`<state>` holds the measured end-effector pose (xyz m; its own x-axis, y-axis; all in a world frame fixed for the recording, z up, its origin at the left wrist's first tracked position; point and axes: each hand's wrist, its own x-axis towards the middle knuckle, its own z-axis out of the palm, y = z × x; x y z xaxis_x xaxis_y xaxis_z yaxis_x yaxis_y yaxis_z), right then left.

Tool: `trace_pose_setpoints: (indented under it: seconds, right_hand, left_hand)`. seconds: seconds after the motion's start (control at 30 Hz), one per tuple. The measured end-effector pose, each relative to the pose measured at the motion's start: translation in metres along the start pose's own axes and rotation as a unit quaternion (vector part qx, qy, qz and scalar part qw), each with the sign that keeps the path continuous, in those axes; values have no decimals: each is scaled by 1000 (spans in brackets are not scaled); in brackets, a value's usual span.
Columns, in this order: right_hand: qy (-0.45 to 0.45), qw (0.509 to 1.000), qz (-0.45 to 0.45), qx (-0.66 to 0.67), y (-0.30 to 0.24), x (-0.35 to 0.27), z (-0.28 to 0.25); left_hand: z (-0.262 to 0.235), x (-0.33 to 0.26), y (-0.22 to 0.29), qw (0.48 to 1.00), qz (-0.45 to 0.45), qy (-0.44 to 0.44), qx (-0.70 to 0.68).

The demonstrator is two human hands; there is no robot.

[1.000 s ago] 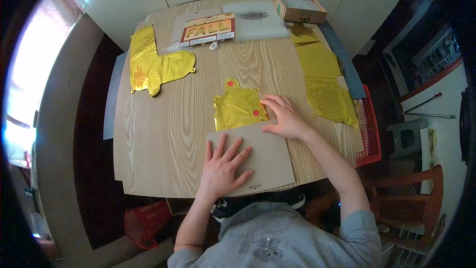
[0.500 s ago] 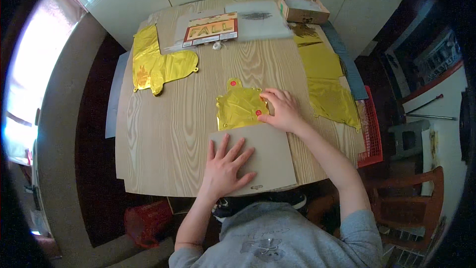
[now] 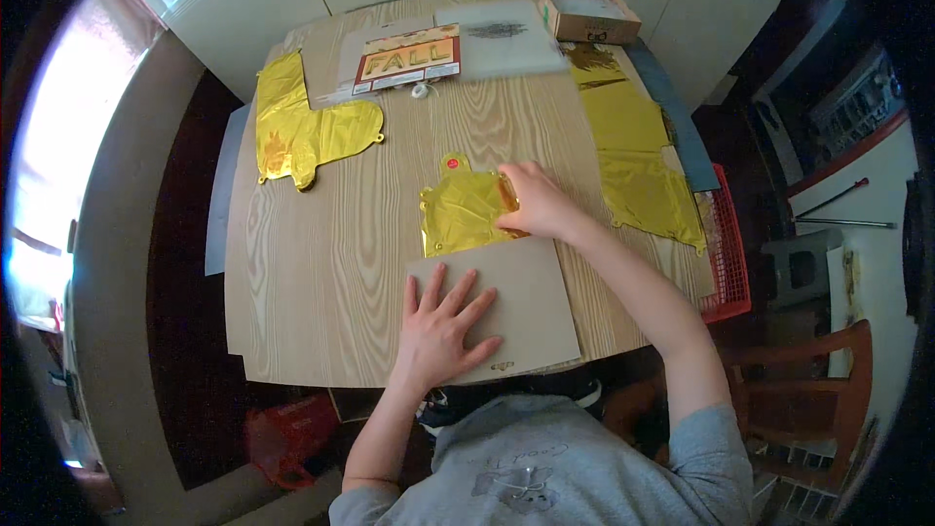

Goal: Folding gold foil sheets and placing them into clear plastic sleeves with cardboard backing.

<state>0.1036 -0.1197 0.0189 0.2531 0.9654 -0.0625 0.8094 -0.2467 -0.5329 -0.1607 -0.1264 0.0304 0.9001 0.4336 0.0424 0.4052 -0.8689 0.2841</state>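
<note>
My left hand (image 3: 440, 326) lies flat with its fingers spread on a grey-beige cardboard sheet (image 3: 536, 302) at the near edge of the table. Just beyond that sheet is a flat gold foil balloon (image 3: 458, 212), its near end meeting or slipping under the card. A small tab with a red round sticker (image 3: 453, 164) sticks out from its far side. My right hand (image 3: 536, 203) pinches the balloon's right edge between thumb and fingers, and the foil there is bent up. Part of that edge is hidden behind the fingers.
Another gold foil balloon (image 3: 326, 131) lies at the left, and more gold foil (image 3: 638, 175) runs along the right side. Toward the back are a printed package (image 3: 407, 60), a small white spool (image 3: 420, 92) and an open cardboard box (image 3: 589, 18). A red basket (image 3: 732, 258) stands beside the table.
My right hand has shifted slightly left, taking the balloon's right edge inward. The red sticker near that edge is now out of sight. My left hand has stayed in place.
</note>
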Motion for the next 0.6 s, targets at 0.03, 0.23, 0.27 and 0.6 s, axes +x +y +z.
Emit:
trace_pose_setpoints:
  seconds: [0.03, 0.23, 0.27, 0.6]
  right_hand:
    - [-13, 1000, 10, 1, -5, 4, -2]
    - [-35, 997, 27, 55, -5, 14, -2]
    - [-10, 998, 15, 63, -1, 15, 2]
    - [-129, 986, 61, 88, -6, 16, -10]
  left_hand:
    - [0, 0, 0, 1000, -1, 1, 0]
    - [0, 0, 0, 1000, 5, 3, -2]
    - [-1, 0, 0, 1000, 5, 2, -1]
    - [1, -1, 0, 1000, 1, 3, 6]
